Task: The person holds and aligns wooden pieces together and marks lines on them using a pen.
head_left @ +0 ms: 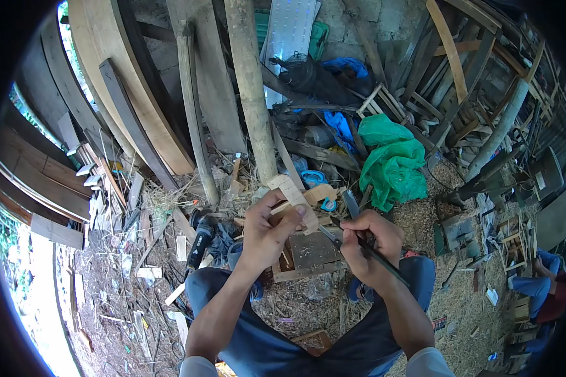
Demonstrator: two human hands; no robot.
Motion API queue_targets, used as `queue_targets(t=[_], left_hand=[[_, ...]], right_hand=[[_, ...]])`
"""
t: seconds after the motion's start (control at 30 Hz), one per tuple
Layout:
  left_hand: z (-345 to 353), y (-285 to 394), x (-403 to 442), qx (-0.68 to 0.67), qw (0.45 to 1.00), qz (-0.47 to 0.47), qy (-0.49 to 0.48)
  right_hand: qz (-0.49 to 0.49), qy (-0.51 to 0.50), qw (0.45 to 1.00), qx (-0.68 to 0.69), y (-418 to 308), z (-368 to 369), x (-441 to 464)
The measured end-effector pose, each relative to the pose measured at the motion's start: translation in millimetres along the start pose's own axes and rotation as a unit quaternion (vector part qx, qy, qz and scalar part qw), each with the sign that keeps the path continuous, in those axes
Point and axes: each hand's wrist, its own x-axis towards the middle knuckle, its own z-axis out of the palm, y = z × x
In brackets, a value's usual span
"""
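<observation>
My left hand (271, 229) grips a pale, slightly curved piece of wood (289, 190) with small marks along its face. The fingers are wrapped round its middle and it is held tilted above the low wooden block (314, 250) between my knees. In my right hand (372, 242) is a knife (383, 264) with a long dark handle, its fingers closed round it. The short blade points left to the lower end of the wood piece; whether it touches cannot be made out. Behind the hands lie a light wood offcut (319, 193) and a blue round object (328, 204).
A black power tool (200, 244) lies left of my knee. Boards and a pole (253, 94) stand against the wall. Green plastic sheeting (393, 163) lies ahead to the right. Shavings and scraps litter the floor (126, 327). Another person (541, 289) sits at the far right.
</observation>
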Motion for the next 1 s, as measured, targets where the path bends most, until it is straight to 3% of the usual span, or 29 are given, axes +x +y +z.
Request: queue_targets(t=[0.07,0.33,0.47,0.5,0.63,0.7,0.83,0.93,1.0], left_hand=[[-0.8,-4.0,-0.3,0.003,1.000,-0.025,-0.011],[11.6,1.6,-4.8,0.039,0.998,0.028,-0.026],[8.3,3.9,-4.4,0.042,0.999,0.026,-0.019],[4.1,2.8,-3.1,0.008,1.000,0.012,-0.022],[-0.5,-6.2,1.5,-0.086,0.996,-0.024,-0.029],[2.1,-10.8,2.0,-0.113,0.993,-0.033,-0.024],[9.9,-9.0,0.2,-0.140,0.988,-0.067,-0.015],[12.8,-9.7,-3.2,-0.114,0.991,-0.047,-0.054],[10.7,-11.9,-3.3,-0.153,0.984,-0.042,-0.076]], right_hand=[[-0.009,0.010,1.000,0.009,-7.7,2.8,2.2],[-0.067,0.037,0.997,0.021,-6.7,14.0,6.1],[-0.048,-0.042,0.997,-0.050,-11.9,3.6,5.2],[-0.030,-0.079,0.992,-0.097,-12.4,1.0,5.5],[-0.038,-0.063,0.986,-0.152,1.6,8.9,3.3],[0.188,-0.014,0.978,0.088,-1.5,21.2,-1.6],[0.182,0.012,0.981,0.074,2.6,30.2,-4.5],[0.144,-0.057,0.987,-0.029,-1.1,26.6,-1.5],[0.194,-0.036,0.980,-0.014,-6.8,26.4,0.2]])
